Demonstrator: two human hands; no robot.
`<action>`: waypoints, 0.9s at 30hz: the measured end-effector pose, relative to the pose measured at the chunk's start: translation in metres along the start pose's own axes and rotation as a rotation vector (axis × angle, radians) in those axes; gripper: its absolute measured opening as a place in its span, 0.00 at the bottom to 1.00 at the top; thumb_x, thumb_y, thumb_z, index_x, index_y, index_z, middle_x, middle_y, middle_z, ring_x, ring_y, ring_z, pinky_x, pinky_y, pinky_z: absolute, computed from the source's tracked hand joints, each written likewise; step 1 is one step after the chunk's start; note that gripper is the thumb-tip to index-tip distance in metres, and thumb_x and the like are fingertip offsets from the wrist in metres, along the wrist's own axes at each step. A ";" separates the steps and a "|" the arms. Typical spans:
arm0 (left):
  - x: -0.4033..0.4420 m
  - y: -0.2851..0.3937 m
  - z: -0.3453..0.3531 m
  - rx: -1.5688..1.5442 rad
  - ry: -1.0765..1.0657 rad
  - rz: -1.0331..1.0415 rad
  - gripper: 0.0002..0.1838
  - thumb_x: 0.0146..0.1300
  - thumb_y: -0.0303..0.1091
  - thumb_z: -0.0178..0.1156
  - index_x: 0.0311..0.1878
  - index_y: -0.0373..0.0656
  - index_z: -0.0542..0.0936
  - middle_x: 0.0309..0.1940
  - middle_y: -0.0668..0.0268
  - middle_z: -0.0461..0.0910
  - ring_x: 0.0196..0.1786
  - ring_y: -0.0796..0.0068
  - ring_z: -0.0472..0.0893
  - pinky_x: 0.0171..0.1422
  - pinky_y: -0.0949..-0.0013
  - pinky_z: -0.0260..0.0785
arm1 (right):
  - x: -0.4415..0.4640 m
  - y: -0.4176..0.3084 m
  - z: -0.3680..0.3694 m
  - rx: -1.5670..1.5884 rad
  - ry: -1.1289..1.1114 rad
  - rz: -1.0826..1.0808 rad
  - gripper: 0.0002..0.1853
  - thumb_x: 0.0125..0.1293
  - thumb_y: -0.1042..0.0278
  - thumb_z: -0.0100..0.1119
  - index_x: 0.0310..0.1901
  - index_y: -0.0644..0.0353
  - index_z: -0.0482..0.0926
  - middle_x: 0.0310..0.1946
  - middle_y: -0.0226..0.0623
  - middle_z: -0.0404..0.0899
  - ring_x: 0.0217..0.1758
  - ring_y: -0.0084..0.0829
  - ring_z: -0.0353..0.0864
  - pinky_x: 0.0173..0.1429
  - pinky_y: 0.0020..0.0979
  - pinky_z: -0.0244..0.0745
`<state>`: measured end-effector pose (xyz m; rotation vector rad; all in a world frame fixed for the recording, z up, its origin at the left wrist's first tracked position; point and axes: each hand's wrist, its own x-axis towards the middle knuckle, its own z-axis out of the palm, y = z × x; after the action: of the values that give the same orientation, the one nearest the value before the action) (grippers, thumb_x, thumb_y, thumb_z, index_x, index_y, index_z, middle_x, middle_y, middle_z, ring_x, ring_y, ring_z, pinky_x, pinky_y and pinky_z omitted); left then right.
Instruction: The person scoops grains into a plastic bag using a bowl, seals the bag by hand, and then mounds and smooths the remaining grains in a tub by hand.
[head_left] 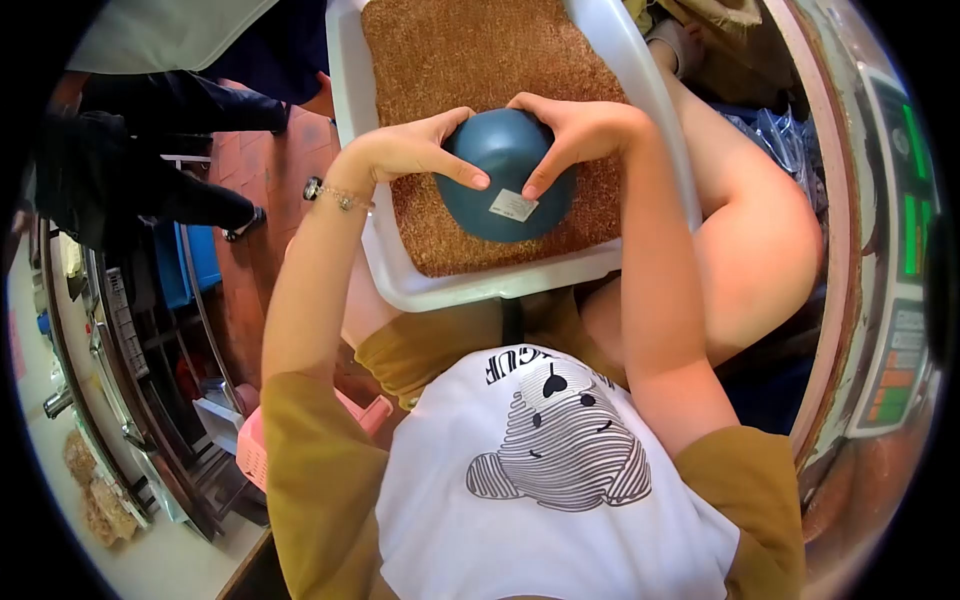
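Observation:
A smooth, rounded blue-grey bowl (503,150) appears upside down, with a small white label (514,206) on the side nearest me. My left hand (425,148) and my right hand (583,133) grip it from opposite sides. Both thumbs press on its outer surface, while most of the other fingers are hidden behind it. Below the bowl lies a brown, grainy-looking layer (450,60), filling a white plastic tub (480,292) in front of my lap. Whether the bowl touches the layer, I cannot tell.
To the left, a person in dark trousers (175,170) stands on the red tiled floor (245,165). A pink basket (255,450) sits by my left elbow. Metal shelving (130,400) is at far left. At right is a scale-like panel with green displays (912,235).

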<state>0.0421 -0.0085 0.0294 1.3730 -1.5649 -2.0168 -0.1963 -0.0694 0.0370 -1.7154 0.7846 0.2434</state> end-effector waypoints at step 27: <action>0.052 -0.090 0.017 1.054 0.738 0.411 0.31 0.45 0.37 0.75 0.52 0.43 0.72 0.46 0.59 0.76 0.51 0.53 0.75 0.57 0.53 0.68 | 0.091 0.075 0.075 -0.819 0.903 -0.094 0.36 0.43 0.74 0.77 0.55 0.49 0.68 0.54 0.38 0.66 0.62 0.45 0.66 0.67 0.47 0.60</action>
<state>0.0315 0.0032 -0.0752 1.5828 -2.2704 -0.2656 -0.1564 -0.0418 -0.0937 -2.6813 1.3622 -0.3709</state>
